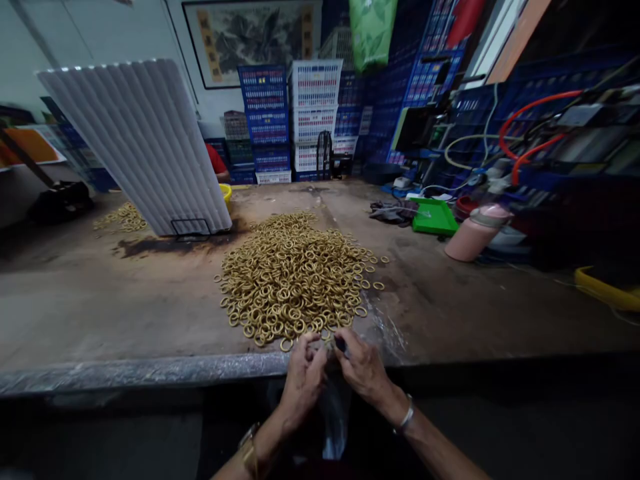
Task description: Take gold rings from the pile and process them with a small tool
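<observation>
Brass-coloured, in a wide loose heap on the worn table [165,313]: small rings [295,287], with a few strays around the pile. Just at the near side of that heap, left hand [303,373] and right hand [365,370] close together, fingers bent inward, tips almost meeting. At the fingertips, perhaps a small dark thing [341,345]; too blurred to tell what, or whether pinched by one hand or both. Below, translucent plastic [334,427]. Judging by the pose, close fingertip work on something small. From here, a need for steady wrists, a light pinch and care not to knock nearby rings. Farther off, a white ridged panel [135,140] to the left, a green tray [434,217] and pink bottle [473,237] to the right.
</observation>
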Tool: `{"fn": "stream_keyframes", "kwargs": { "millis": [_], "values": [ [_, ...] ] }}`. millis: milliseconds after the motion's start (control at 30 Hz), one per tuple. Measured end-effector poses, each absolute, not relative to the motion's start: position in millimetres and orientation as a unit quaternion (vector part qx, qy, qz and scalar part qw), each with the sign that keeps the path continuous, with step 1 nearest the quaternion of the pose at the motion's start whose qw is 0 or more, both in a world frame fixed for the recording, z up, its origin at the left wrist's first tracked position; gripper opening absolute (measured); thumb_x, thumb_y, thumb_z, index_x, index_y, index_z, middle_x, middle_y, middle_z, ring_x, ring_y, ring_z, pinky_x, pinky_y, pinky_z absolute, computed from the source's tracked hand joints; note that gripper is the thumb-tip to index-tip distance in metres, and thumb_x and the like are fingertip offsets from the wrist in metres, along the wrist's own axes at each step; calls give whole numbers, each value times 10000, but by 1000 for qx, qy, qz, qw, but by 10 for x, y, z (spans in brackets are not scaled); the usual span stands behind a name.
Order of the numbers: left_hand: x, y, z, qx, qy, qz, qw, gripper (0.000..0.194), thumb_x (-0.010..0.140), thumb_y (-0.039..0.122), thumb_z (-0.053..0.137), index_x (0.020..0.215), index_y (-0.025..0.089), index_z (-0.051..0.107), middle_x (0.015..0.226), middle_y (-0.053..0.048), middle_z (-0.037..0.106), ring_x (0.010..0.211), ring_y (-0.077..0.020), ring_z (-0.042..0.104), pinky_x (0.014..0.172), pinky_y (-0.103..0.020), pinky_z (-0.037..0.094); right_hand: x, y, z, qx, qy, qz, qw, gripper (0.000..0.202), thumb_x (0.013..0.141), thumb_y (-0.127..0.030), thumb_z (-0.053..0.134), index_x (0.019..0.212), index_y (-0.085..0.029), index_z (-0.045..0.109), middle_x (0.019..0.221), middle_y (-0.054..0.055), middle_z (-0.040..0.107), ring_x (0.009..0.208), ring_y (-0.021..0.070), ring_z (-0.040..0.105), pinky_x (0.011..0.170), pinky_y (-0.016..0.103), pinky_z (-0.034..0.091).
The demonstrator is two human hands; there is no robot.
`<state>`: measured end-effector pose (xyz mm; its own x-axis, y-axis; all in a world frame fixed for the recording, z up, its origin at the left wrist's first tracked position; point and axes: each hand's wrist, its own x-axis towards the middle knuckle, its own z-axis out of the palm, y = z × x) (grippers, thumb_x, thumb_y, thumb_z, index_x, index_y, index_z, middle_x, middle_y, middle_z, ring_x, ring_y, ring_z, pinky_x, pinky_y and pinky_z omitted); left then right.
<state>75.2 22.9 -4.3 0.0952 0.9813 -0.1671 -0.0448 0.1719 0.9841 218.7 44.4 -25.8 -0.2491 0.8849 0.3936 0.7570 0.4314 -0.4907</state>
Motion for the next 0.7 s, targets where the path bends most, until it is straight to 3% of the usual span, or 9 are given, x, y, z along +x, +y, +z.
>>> {"fn": "stream_keyframes", "kwargs": {
  "millis": [167, 333, 700],
  "values": [
    [619, 185, -16, 426, 539, 473, 552, 279, 774, 433, 485, 740, 157, 513, 540, 57, 445, 392, -46, 371, 382, -159, 310, 1862, 349, -102, -511, -743, 255, 349, 123, 830, -262, 401, 841, -180, 491, 705, 10, 554, 611, 119, 520, 588, 219, 387],
    [525, 78, -54, 426, 550, 496, 519, 243, 769, 401, 514, 751, 159, 523, 543, 65, 434, 404, -38, 375, 394, -149, 310, 1756, 404, -13, -502, -661, 427, 358, 242, 825, -341, 406, 681, -172, 503, 617, -24, 487, 591, 97, 457, 564, 198, 370],
    [458, -14, 4, 355, 461, 468, 665, 287, 773, 432, 515, 716, 152, 490, 582, 35, 478, 426, -48, 401, 412, -169, 347, 1721, 454, -8, -494, -644, 476, 338, 198, 774, -306, 455, 650, -165, 519, 606, -25, 511, 591, 97, 460, 590, 205, 368]
  ]
}}
